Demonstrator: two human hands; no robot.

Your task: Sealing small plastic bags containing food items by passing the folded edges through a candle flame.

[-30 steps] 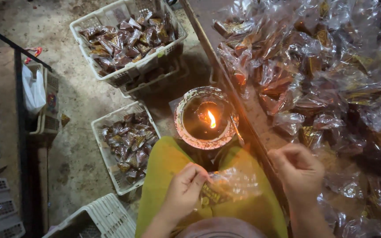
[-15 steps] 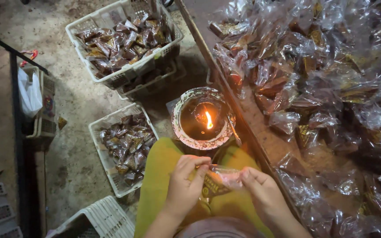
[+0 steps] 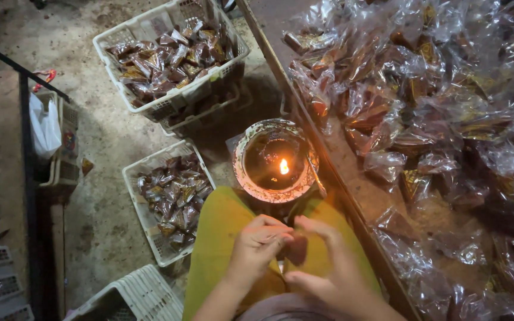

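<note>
Clear cellophane packet [image 3: 295,246], brownish contents, was pinched between both hands over the lap, just below the flame bowl. Left hand [image 3: 261,244] had fingers curled shut on the packet's left end. Right hand [image 3: 322,267] gripped the right end, thumb and fingers closed round it; the packet was mostly hidden between the hands, so the exact grip wasn't readable. Hands were touching or nearly so.

Yellow-green trousers [image 3: 221,238] lay under the hands. Round bowl [image 3: 276,161] with a small lit flame [image 3: 284,167] sat just ahead of the knees, against the near edge of the wooden table [image 3: 352,172]. Wrapped packets [image 3: 423,107] were piled across the tabletop, from its left edge out to the right.

On the floor to the left: a white basket [image 3: 171,205] of wrapped sweets beside the left knee, a larger full basket [image 3: 171,59] further up stacked on another, and an empty white crate [image 3: 141,294] at the bottom.
</note>
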